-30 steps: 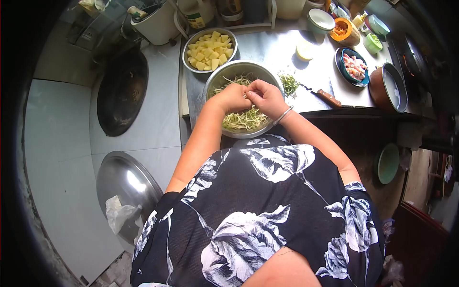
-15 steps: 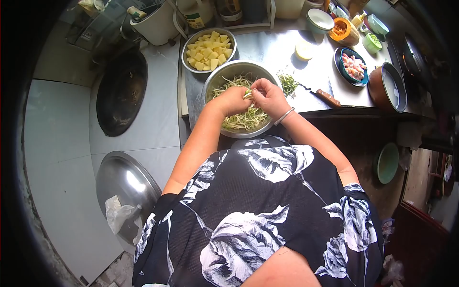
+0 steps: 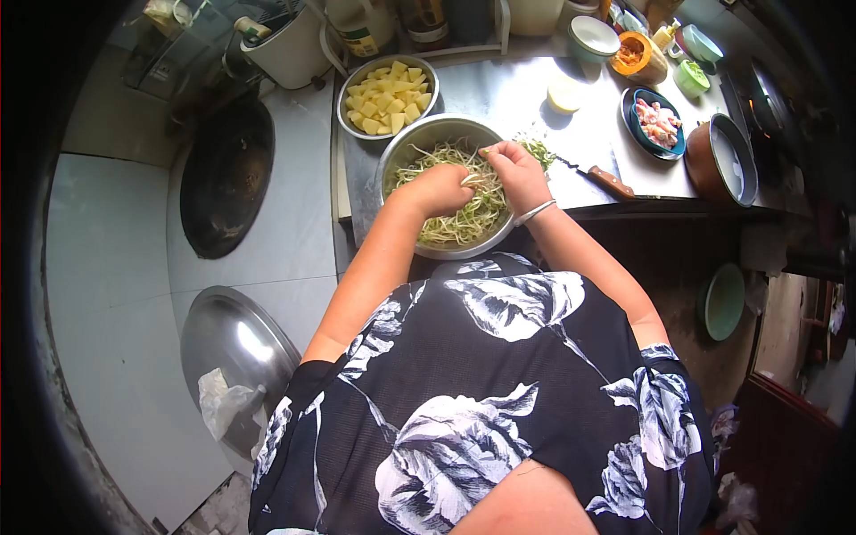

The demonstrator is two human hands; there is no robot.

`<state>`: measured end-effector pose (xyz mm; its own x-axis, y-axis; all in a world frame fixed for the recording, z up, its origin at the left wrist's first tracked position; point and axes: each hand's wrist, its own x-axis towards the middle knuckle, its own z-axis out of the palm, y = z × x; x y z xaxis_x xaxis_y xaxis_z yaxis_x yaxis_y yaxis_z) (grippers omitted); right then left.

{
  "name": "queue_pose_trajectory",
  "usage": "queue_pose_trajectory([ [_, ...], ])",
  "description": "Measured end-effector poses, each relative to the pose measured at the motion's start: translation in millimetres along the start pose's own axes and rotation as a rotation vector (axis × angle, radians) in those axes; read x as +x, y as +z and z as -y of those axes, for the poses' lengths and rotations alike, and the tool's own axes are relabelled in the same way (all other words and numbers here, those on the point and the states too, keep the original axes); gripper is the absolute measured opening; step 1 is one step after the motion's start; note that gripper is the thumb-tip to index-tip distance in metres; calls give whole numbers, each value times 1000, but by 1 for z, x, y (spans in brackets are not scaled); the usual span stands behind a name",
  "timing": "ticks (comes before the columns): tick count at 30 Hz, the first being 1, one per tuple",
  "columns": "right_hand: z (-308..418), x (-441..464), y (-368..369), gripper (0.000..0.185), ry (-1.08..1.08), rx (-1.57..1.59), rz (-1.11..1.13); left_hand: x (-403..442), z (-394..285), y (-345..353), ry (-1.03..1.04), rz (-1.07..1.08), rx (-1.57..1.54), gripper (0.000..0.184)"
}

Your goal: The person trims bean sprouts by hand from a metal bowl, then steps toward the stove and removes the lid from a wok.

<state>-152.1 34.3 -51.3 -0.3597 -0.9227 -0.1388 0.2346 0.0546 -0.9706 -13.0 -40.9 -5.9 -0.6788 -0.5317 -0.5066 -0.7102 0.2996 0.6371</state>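
Observation:
Pale green sprouts (image 3: 459, 223) lie in a round metal bowl (image 3: 389, 167) below my hands. My left hand (image 3: 439, 189) is closed over the bowl, with sprouts showing at its fingertips. At the bowl's right rim, my right hand (image 3: 519, 171) pinches a small yellowish piece between thumb and fingers. A small gap separates the two hands. Beyond my right hand, a little pile of green bits (image 3: 539, 150) rests on the metal worktop (image 3: 473, 82).
Behind the bowl is a bowl of potato chunks (image 3: 387, 96). To the right are a knife (image 3: 610, 181), a dish of meat (image 3: 658, 122), a cut pumpkin (image 3: 638, 57) and a brown pot (image 3: 722, 160). A wok (image 3: 227, 174) and a metal lid (image 3: 239, 357) lie left.
My right hand has moved away from my left, toward the bowl's right rim. The hands were together earlier and are now apart. My left hand has barely moved.

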Motion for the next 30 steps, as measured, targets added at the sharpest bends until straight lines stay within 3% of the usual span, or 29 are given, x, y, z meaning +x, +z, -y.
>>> queue_pose_trajectory([
  [3,6,-2,1,15,-162,-157,36,1,-2,2,18,-15,27,18],
  [5,17,-10,5,13,-223,-565,183,3,-2,3,85,-46,107,20],
  [7,23,-16,10,11,-186,-570,179,0,-7,-3,44,-15,90,21],
  [10,25,-19,12,15,-399,-851,195,1,-1,-3,15,-24,85,22],
  [19,26,-19,14,17,-318,-1279,411,-6,-10,-9,-41,-31,172,23],
  [30,38,-16,9,25,-106,-1331,479,1,-8,6,35,103,319,23],
])
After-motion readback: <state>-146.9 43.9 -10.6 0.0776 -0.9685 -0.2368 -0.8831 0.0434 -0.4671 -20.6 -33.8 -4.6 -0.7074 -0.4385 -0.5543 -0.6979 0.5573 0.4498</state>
